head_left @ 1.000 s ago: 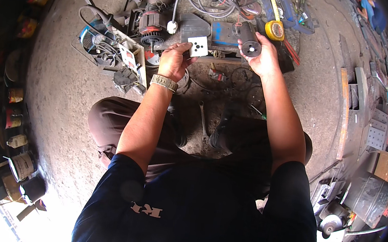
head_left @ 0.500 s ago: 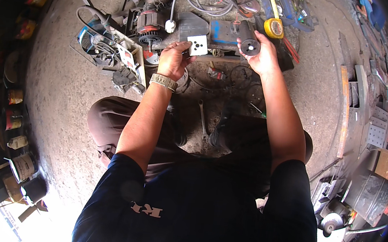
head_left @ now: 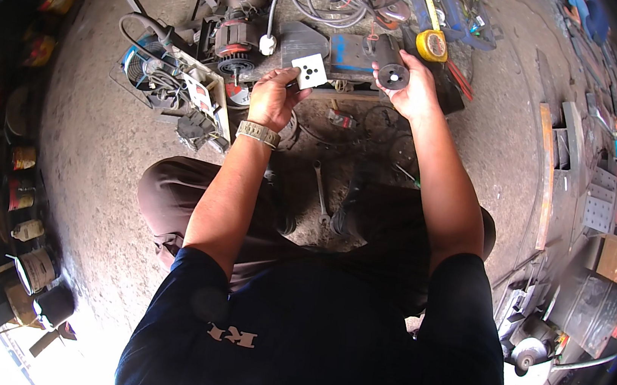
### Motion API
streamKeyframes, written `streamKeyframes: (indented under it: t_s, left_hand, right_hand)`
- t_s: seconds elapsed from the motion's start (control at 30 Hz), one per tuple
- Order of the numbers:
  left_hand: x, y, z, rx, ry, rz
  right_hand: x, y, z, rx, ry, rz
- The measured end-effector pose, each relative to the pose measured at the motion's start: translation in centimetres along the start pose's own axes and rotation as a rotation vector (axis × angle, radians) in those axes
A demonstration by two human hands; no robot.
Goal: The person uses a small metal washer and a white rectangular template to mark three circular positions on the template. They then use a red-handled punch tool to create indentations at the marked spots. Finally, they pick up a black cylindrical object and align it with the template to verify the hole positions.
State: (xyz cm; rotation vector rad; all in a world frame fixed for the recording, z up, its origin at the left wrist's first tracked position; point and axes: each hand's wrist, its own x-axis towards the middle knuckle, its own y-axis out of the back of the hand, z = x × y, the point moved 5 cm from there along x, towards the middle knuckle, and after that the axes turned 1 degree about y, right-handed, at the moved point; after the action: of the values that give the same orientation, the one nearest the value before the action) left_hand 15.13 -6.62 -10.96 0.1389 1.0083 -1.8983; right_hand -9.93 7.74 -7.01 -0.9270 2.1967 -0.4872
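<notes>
Pinched at its left edge by my left hand [head_left: 273, 99] is a small white square plate [head_left: 312, 79] with several dark holes around its middle. A watch sits on that wrist. My right hand [head_left: 417, 91] is closed round a dark cylinder [head_left: 387, 53], whose round end disc with a pale centre faces me. A thin red wire rises near the cylinder's left side. Plate and cylinder are held apart, over the front edge of a low work surface. A grey metal sheet [head_left: 301, 40] and a blue-marked metal block [head_left: 351, 51] lie just behind them.
A yellow tape measure [head_left: 432, 45] lies beyond my right hand, with red-handled pliers [head_left: 460, 79] beside it. Coiled grey cable [head_left: 338, 2] covers the back. A motor [head_left: 236, 36] stands at the left, near a blue fan-like machine [head_left: 140, 63]. A wrench [head_left: 321, 194] lies between my feet.
The white plate has turned slightly and shifted a little left in my left hand. My right hand has moved slightly left and down with the cylinder. Both grips stay the same.
</notes>
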Motion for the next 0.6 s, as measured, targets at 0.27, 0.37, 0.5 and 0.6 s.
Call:
streamKeyframes:
  t_s: [0.27, 0.37, 0.5, 0.6]
  left_hand:
    - [0.07, 0.10, -0.05, 0.023, 0.007, 0.017]
    - [0.15, 0.25, -0.03, 0.048, 0.006, 0.014]
    - [-0.06, 0.18, 0.03, 0.045, -0.007, 0.012]
    - [-0.15, 0.12, 0.09, 0.045, -0.005, 0.020]
  right_hand:
    - [0.33, 0.25, 0.08, 0.007, 0.001, 0.004]
    - [0.13, 0.02, 0.00, -0.006, 0.002, 0.012]
    - [-0.36, -0.43, -0.10, -0.024, 0.026, 0.033]
    - [-0.53, -0.61, -0.14, -0.019, 0.031, 0.027]
